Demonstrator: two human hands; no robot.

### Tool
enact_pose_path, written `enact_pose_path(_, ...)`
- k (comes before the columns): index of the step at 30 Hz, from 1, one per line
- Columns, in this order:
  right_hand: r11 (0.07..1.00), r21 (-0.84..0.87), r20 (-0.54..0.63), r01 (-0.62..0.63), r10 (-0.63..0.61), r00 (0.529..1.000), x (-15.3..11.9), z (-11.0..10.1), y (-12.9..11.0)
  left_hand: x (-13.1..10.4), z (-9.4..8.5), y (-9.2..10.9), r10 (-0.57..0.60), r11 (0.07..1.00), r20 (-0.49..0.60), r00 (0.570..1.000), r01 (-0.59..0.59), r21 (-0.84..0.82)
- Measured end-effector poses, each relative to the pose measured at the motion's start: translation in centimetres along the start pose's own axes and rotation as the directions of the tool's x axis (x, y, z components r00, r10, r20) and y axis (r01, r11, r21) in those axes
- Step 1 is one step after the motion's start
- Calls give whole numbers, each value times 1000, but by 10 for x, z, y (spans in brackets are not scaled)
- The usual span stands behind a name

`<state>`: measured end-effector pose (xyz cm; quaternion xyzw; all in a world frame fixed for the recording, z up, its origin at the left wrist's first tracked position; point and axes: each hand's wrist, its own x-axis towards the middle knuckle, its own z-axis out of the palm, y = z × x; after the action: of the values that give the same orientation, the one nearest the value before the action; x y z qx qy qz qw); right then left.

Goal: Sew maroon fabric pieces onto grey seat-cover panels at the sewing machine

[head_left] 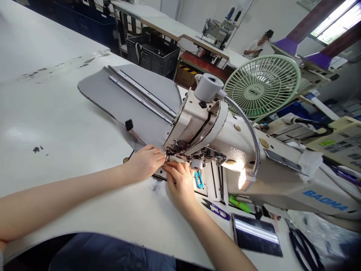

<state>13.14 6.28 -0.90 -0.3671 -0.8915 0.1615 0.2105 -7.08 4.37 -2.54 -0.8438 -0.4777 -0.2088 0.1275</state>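
A white sewing machine (237,150) stands on the white table, its lamp lit. Grey fabric (135,98) with metallic strips lies to the left of the machine head and reaches toward the needle area. My left hand (146,161) is closed just left of the needle, fingers pressed together at the fabric's near edge; what they pinch is hidden. Close beside it, my right hand (180,182) rests at the needle plate with its fingers bent, and the contact at its fingertips is too small to make out. A black tab (129,125) sits on the fabric edge.
Right of my right hand are a blue tool (199,180), purple thread snips (216,209), a phone (257,235) and black scissors (304,246). A green fan (262,88) stands behind the machine. Farther back are a dark crate (152,54), another machine and a person (255,47).
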Motion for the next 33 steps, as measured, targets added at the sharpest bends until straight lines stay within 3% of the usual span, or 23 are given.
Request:
enact_pose_path(10,996,4,-9,84,-84,996,3,0,3,6,-4,-5,-109,990,-66,992,103,-91)
enact_pose_path(14,984,25,-34,174,-173,984,0,-1,3,7,-9,-12,-226,973,-82,971,230,36)
enact_pose_path(18,964,42,-57,263,-260,964,-4,-2,1,-2,-13,-26,-358,923,4,934,354,148)
enact_pose_path(21,957,27,-63,289,-287,956,-7,0,2,-29,-28,-24,-356,919,39,934,342,199)
enact_pose_path(23,956,11,-49,293,-292,955,-9,1,3,-59,-48,-12,-318,927,35,948,302,224)
enact_pose_path(25,958,-15,-14,287,-287,958,-11,3,2,-94,-75,5,-279,943,37,960,266,202)
enact_pose_path(28,965,-67,48,253,-251,967,-11,4,-4,-150,-125,24,-302,953,35,953,302,9)
enact_pose_path(30,986,26,76,165,-167,983,-6,5,-13,-184,-157,23,-445,895,-67,893,442,-60)
enact_pose_path(31,987,144,96,77,-91,991,-2,6,-18,-201,-170,18,-546,837,-148,824,545,-52)
enact_pose_path(33,905,405,170,-130,65,983,11,11,-28,-232,-189,1,-729,655,-291,619,755,-36)
